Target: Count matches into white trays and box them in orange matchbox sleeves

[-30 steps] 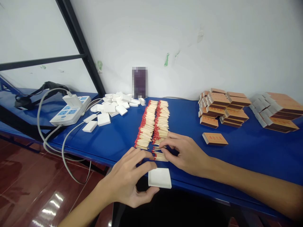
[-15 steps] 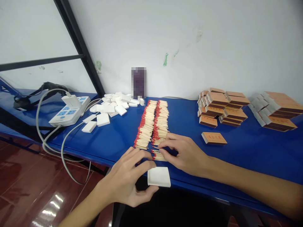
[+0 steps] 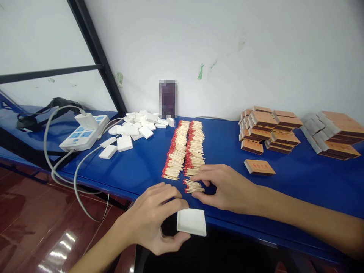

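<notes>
Between its thumb and fingers, my left hand [image 3: 157,218] holds a white matchbox tray [image 3: 192,222], hollow side up, just off the table's front edge. Two long rows of red-headed matches, a left row [image 3: 176,149] and a right row [image 3: 195,148], lie on the blue table. A small bunch of matches [image 3: 193,186] lies at the near end of the right row, a narrow gap apart from it. My right hand [image 3: 223,185] has its index finger on the far side of this bunch and its thumb on the near side, closed around it.
A heap of white trays [image 3: 139,125] lies at the left, near a power strip [image 3: 85,132] with looping cables. Orange matchboxes [image 3: 270,129] are stacked at the right, with one loose matchbox [image 3: 259,167] in front. More matchboxes [image 3: 338,132] stand farther right.
My right thumb has moved down to the near side of the small bunch, widening the span from the index finger. My left hand and the tray have shifted slightly toward me.
</notes>
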Action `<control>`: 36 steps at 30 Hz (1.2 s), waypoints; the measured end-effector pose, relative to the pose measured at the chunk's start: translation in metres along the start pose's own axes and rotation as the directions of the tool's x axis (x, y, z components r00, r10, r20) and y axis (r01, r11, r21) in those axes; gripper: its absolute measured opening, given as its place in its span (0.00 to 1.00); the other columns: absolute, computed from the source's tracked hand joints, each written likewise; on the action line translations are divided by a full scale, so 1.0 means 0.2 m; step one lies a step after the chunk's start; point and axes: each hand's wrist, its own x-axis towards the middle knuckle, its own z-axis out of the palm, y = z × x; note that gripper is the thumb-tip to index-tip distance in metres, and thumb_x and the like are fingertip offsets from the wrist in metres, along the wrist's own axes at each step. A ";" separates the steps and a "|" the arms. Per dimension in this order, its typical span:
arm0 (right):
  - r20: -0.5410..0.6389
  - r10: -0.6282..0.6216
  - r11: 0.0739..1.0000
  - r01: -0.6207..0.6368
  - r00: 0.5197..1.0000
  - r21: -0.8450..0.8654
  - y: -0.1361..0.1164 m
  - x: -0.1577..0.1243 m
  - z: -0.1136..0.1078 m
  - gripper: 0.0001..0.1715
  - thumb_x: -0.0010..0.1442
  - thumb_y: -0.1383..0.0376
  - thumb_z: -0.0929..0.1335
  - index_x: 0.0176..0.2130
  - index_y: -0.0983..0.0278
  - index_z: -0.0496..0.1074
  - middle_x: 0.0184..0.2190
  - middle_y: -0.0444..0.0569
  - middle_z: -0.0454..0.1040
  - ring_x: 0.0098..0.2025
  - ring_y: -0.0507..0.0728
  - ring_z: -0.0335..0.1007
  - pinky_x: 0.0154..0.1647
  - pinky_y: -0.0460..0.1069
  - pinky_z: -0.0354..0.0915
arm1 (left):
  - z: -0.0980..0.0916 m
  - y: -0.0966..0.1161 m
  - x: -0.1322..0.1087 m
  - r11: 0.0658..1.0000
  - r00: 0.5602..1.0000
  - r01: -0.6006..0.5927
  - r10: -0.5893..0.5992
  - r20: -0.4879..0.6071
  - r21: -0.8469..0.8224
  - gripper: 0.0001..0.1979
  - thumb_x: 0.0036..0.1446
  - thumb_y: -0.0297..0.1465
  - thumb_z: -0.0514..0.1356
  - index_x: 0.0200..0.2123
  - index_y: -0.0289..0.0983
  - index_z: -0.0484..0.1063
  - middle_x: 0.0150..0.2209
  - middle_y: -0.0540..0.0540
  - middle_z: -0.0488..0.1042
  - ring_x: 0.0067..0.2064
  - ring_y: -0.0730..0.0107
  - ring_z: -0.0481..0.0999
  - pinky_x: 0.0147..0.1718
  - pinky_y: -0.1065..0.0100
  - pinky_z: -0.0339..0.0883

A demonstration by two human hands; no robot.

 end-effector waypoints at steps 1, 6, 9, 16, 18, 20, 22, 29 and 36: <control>0.024 0.000 1.000 0.000 1.000 0.002 0.00 0.00 -0.01 0.08 0.61 0.64 0.69 0.29 0.61 0.74 0.24 0.42 0.69 0.28 0.52 0.64 0.29 0.48 0.57 | 0.00 0.00 0.00 1.000 1.000 0.004 -0.004 0.000 -0.002 0.15 0.52 0.32 0.62 0.43 0.37 0.69 0.35 0.46 0.74 0.34 0.65 0.72 0.33 0.63 0.66; 0.084 -0.017 1.000 0.017 0.996 0.000 0.01 0.01 -0.05 0.13 0.65 0.64 0.67 0.29 0.59 0.76 0.25 0.40 0.74 0.30 0.52 0.68 0.36 0.51 0.57 | 0.02 -0.01 0.00 0.998 0.999 0.053 -0.053 0.005 -0.015 0.16 0.51 0.32 0.64 0.44 0.37 0.69 0.36 0.47 0.75 0.34 0.65 0.72 0.33 0.63 0.66; 0.106 -0.040 0.999 0.037 0.994 0.025 0.03 0.02 -0.05 0.12 0.65 0.65 0.67 0.30 0.59 0.76 0.25 0.39 0.76 0.30 0.51 0.70 0.40 0.52 0.57 | 0.03 -0.01 0.00 0.996 0.996 0.084 -0.084 0.004 0.008 0.16 0.51 0.32 0.65 0.44 0.38 0.69 0.37 0.47 0.75 0.35 0.65 0.73 0.34 0.62 0.66; 0.083 -0.009 1.000 0.008 0.997 0.011 0.03 0.03 -0.05 0.12 0.62 0.67 0.67 0.26 0.62 0.73 0.19 0.39 0.67 0.21 0.49 0.57 0.24 0.47 0.51 | 0.03 0.00 0.01 0.982 0.983 0.180 -0.178 -0.037 0.052 0.12 0.52 0.33 0.64 0.41 0.38 0.71 0.34 0.48 0.73 0.32 0.67 0.72 0.31 0.66 0.65; 0.086 0.038 0.999 -0.040 0.996 0.015 0.02 0.04 -0.04 0.11 0.59 0.68 0.68 0.25 0.62 0.74 0.17 0.38 0.64 0.20 0.48 0.54 0.23 0.46 0.49 | 0.03 0.00 0.01 0.980 0.980 0.195 -0.193 -0.044 0.042 0.12 0.52 0.33 0.64 0.40 0.38 0.71 0.34 0.48 0.73 0.32 0.66 0.72 0.30 0.66 0.65; 0.085 0.078 0.997 -0.080 0.993 0.018 0.02 0.04 -0.05 0.10 0.58 0.68 0.69 0.25 0.62 0.74 0.17 0.37 0.62 0.20 0.48 0.53 0.22 0.46 0.49 | 0.02 0.00 0.02 0.978 0.978 0.207 -0.205 -0.041 0.038 0.12 0.52 0.33 0.64 0.41 0.38 0.71 0.34 0.48 0.73 0.33 0.66 0.73 0.31 0.66 0.65; 0.079 0.101 0.994 -0.104 0.992 0.034 0.01 0.04 -0.06 0.10 0.58 0.68 0.69 0.24 0.61 0.74 0.16 0.37 0.59 0.20 0.48 0.51 0.22 0.46 0.49 | 0.02 0.00 0.02 0.973 0.973 0.229 -0.228 -0.027 0.034 0.13 0.51 0.33 0.65 0.40 0.38 0.71 0.34 0.48 0.74 0.33 0.65 0.73 0.32 0.66 0.65; 0.147 0.094 0.977 -0.119 0.985 0.174 -0.09 0.00 -0.10 0.09 0.57 0.68 0.69 0.26 0.59 0.76 0.15 0.36 0.58 0.19 0.47 0.49 0.20 0.45 0.50 | 0.01 0.01 0.02 0.965 0.965 0.261 -0.261 -0.011 0.011 0.14 0.51 0.33 0.67 0.41 0.39 0.72 0.35 0.49 0.74 0.35 0.65 0.74 0.32 0.66 0.65; 0.217 -0.053 0.987 0.018 0.975 0.160 -0.15 -0.03 0.01 0.19 0.63 0.68 0.66 0.22 0.62 0.63 0.17 0.37 0.59 0.20 0.48 0.49 0.23 0.46 0.49 | 0.03 0.00 0.02 0.964 0.965 0.264 -0.264 0.001 0.017 0.13 0.53 0.36 0.67 0.40 0.39 0.71 0.36 0.49 0.74 0.37 0.64 0.74 0.35 0.65 0.66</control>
